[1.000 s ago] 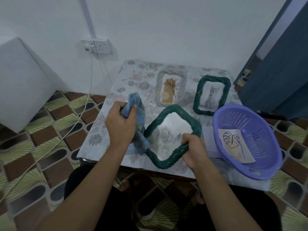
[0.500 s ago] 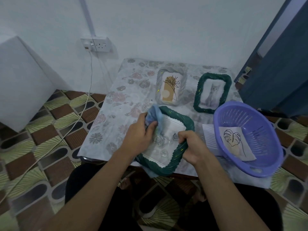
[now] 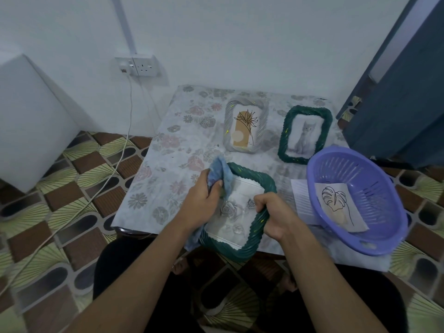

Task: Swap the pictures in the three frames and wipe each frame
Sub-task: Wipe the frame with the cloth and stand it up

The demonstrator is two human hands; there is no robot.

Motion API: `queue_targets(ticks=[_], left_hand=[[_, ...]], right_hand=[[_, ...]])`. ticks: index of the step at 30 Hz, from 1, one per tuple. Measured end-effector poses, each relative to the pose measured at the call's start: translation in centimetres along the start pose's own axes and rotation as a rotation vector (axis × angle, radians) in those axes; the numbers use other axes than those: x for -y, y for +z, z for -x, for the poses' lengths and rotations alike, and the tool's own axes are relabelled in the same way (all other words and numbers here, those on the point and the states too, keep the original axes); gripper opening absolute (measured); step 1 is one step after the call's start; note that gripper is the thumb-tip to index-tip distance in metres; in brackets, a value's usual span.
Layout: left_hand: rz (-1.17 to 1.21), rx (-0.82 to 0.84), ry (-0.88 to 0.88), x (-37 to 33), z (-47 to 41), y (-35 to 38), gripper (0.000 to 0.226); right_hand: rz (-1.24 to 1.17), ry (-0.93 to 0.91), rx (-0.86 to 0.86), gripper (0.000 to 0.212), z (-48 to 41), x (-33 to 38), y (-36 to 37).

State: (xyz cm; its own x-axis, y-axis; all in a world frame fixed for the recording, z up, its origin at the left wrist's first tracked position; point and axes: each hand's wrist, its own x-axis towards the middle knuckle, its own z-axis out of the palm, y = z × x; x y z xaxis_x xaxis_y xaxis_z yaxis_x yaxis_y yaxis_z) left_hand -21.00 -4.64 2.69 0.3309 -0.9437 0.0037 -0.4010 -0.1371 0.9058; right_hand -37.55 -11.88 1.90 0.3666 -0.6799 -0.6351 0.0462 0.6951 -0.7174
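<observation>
A white wall (image 3: 240, 32) and patterned tile floor (image 3: 60, 200) surround a floral tabletop (image 3: 168, 145). A blue door (image 3: 396, 104) stands right, beyond a purple basket (image 3: 374, 188) holding a leaf picture (image 3: 336, 200). At the near edge, the right hand (image 3: 276, 217) grips a green frame (image 3: 252, 175) while the left hand (image 3: 199, 207) clutches a blue cloth (image 3: 219, 171) against it. A grey frame (image 3: 227, 121) and a cat frame (image 3: 284, 140) sit behind.

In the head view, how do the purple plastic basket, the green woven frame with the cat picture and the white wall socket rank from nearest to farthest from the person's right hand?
1. The purple plastic basket, just to the right of the right hand.
2. The green woven frame with the cat picture, farther back, slightly right.
3. The white wall socket, farthest back, up and left.
</observation>
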Motion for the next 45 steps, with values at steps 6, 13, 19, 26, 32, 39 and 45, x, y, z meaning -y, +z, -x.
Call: queue_targets(ticks=[6,13,19,26,32,39,45], left_hand=[[-0.150,-0.088,-0.020,-1.0,-0.2,0.3,0.036],[-0.017,-0.043,-0.140,-2.1,-1.1,0.0,0.048],[0.353,0.096,-0.251,-1.6,-1.5,-0.5,0.018],[0.384,-0.114,-0.207,-0.7,-1.0,0.1,0.028],[0.842,-0.457,-0.426,-1.3,-1.2,1.1,0.030],[0.990,-0.365,-0.412,-1.3,0.0,2.3,0.017],[1.037,-0.142,-0.515,0.0,0.1,-0.3,0.040]], right_hand=[[-0.044,0.064,0.091,0.094,-1.0,-0.9,-1.1],[-0.104,0.099,0.193,0.079,-0.3,-0.4,-1.7],[-0.049,0.144,0.266,0.084,0.2,0.2,-1.3],[-0.141,0.018,0.407,0.047,1.9,1.4,-1.8],[-0.589,-0.138,0.443,0.069,1.8,-0.5,-2.4],[-0.590,-0.235,0.209,0.047,2.3,-1.9,-0.2],[-0.482,-0.228,0.068,0.034,1.6,-1.0,-1.5]])
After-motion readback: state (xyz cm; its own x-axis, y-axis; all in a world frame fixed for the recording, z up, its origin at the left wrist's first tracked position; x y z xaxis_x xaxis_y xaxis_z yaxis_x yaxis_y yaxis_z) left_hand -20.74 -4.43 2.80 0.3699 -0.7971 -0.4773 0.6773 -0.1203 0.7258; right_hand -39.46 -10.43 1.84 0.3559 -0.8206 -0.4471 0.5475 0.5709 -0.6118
